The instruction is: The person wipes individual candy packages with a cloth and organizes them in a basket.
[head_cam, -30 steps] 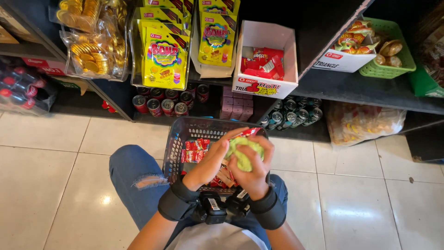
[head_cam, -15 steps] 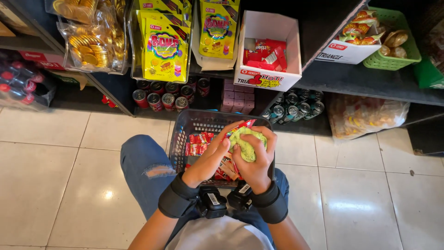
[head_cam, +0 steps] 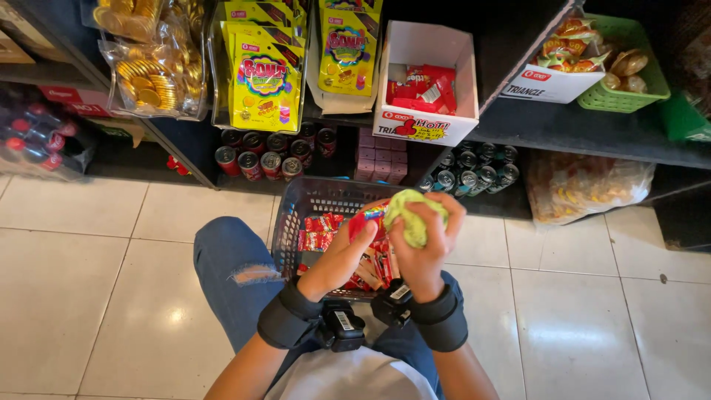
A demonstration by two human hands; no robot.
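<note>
Kneeling on the tiled floor (head_cam: 111, 244) before the shelves, the person keeps a dark wire basket (head_cam: 296, 211) against the knee, with red snack packets (head_cam: 320, 230) lying inside it, so some goods sit in the basket while the hands work just above its rim. Left hand (head_cam: 344, 255) pinches a red sachet (head_cam: 368, 221); right hand (head_cam: 429, 241), wrist bent inward, is closed around a crumpled yellow-green wrapper (head_cam: 413, 215).

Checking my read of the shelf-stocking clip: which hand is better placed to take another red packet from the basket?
Probably the left hand: it hovers just above the red packets in the basket, holding only one red packet. The right hand is wrapped around the green cloth.
</note>
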